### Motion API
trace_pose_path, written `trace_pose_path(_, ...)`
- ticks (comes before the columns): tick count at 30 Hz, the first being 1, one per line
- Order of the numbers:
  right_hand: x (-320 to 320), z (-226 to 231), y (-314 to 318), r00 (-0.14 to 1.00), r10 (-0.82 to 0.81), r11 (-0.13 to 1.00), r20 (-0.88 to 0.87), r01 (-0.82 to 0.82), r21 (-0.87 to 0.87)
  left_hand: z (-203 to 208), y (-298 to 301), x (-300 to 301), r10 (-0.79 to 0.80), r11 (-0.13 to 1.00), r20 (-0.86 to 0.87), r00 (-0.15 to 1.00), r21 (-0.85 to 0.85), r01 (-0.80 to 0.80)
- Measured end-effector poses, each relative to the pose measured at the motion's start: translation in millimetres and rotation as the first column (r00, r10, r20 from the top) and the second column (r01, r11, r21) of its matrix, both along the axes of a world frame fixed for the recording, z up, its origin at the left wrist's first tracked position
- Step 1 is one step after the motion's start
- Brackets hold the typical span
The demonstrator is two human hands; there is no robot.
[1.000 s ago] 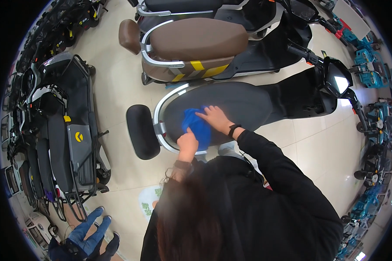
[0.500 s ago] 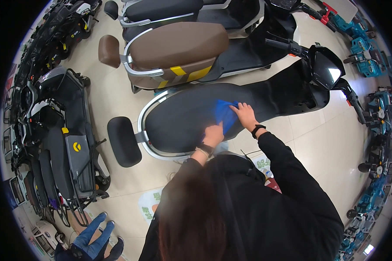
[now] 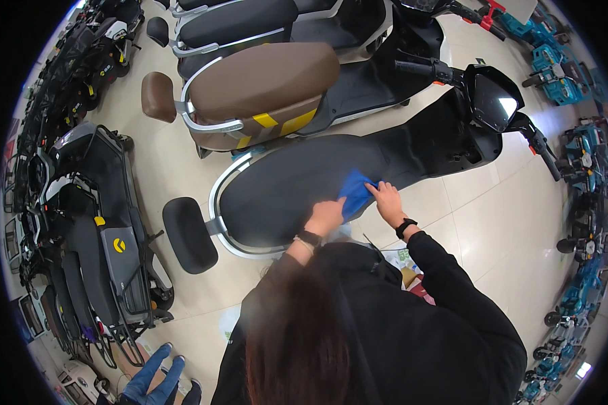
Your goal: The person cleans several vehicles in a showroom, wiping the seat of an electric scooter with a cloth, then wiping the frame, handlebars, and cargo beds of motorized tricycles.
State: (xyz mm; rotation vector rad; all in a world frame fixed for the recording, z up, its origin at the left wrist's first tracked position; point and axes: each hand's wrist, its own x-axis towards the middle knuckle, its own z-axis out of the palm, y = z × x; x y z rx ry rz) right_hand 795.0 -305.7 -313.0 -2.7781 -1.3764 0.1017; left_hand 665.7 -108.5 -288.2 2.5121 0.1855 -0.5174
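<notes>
Pale tiled floor point(image 3: 479, 236) surrounds the black scooter seat point(image 3: 284, 175). Near its front, on my side, lies a blue cloth point(image 3: 355, 192); my left hand point(image 3: 325, 217) and right hand point(image 3: 389, 204) pinch opposite edges, seemingly keeping it spread.

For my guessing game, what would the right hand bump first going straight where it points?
Probably the black seat, just ahead of the right hand's fingertips; height above it is unclear.

My left hand point(image 3: 325, 217) and right hand point(image 3: 388, 202) grip a blue cloth point(image 3: 355, 192) over the black scooter seat point(image 3: 284, 185), a brown seat point(image 3: 267, 74) lying beyond.
</notes>
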Motion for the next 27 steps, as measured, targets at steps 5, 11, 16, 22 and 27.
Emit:
trace_pose_path(5,-30,4,64,0.990,0.135,0.980,-0.030,-0.129,0.154,20,64,-43,0.181,0.983,0.000,0.983,0.040,-0.181)
trace_pose_path(11,-85,15,185,0.918,0.386,0.895,-0.086,-0.351,0.276,43,124,-136,0.473,0.874,-0.063,0.879,0.160,-0.459)
trace_pose_path(16,-153,22,281,0.789,0.612,0.775,-0.059,-0.583,0.244,34,150,-231,0.668,0.743,-0.201,0.716,0.231,-0.628)
trace_pose_path(22,-190,17,305,0.728,0.683,0.724,-0.065,-0.662,0.192,15,134,-264,0.742,0.669,-0.176,0.647,0.264,-0.695)
trace_pose_path(27,-156,13,271,0.781,0.624,0.772,-0.023,-0.612,0.175,6,127,-220,0.729,0.679,-0.127,0.672,0.259,-0.687)
